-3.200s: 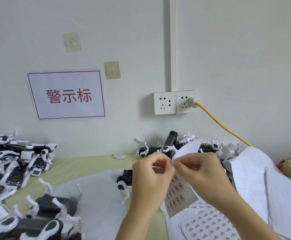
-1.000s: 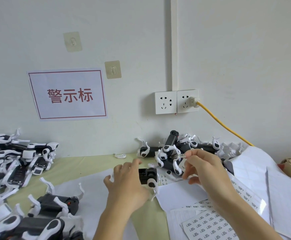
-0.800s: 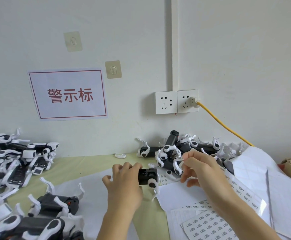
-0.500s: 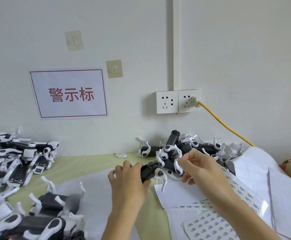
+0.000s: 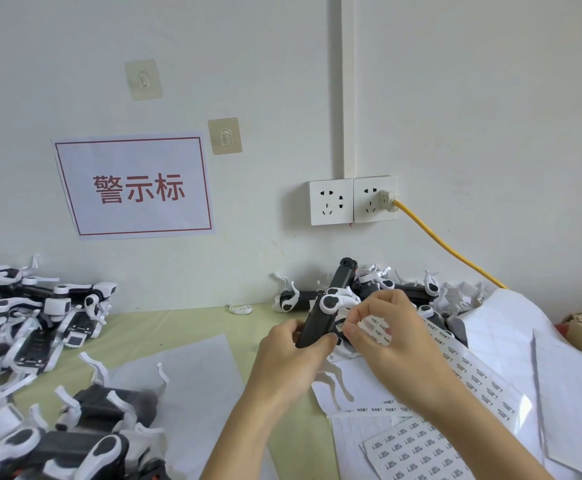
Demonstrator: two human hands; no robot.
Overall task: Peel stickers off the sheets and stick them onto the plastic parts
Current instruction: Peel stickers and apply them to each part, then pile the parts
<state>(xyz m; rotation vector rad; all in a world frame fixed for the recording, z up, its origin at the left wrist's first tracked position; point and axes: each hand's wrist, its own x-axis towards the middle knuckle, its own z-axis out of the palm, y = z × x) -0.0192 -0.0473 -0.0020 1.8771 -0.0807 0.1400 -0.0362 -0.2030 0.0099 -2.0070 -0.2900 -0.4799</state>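
— Lifted since a moment ago, hasn't it, that black-and-white plastic part (image 5: 318, 323)?
— Yes; the left hand (image 5: 291, 362) grips it above the pale green table (image 5: 178, 323), tilted upright.
— And the right hand (image 5: 391, 337)?
— Its fingertips pinch a small white sticker (image 5: 343, 326) against the part, over the printed sticker sheets (image 5: 421, 452).

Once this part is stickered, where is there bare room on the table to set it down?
Bare green table between the left pile of parts and the blank white sheet; that sheet is also free in its middle. Crowded: the back pile and the sticker sheets at right.
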